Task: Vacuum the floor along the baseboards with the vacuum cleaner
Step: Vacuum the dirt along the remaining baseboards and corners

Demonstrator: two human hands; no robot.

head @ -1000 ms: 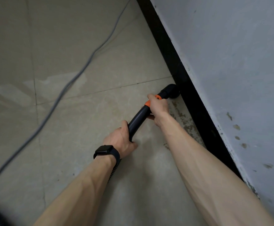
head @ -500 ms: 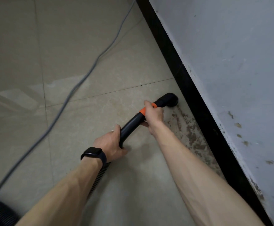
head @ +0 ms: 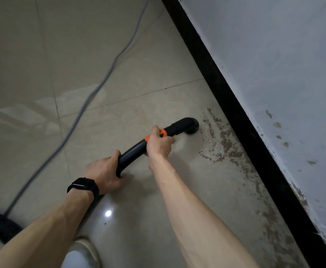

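A black vacuum wand (head: 133, 151) with an orange collar (head: 163, 133) slants across the beige tiled floor (head: 119, 60). Its round nozzle (head: 192, 127) rests on the tile, a short way left of the black baseboard (head: 241, 117). My right hand (head: 159, 143) grips the wand at the orange collar. Lower down, my left hand (head: 105, 172), with a black watch on its wrist, holds the wand's bent end. A patch of brown dirt (head: 226, 144) lies between the nozzle and the baseboard.
A grey power cord (head: 92, 95) runs across the floor from top centre to lower left. The black ribbed hose (head: 1, 226) curls at the left edge. A grey wall (head: 274, 55) with stains rises beyond the baseboard. More dirt (head: 270, 215) lines the baseboard lower down. A shoe tip (head: 78, 254) shows at the bottom.
The nozzle has pulled back from the baseboard toward the left, uncovering the dirt patch beside it. Both hands kept their hold on the wand and moved with it.
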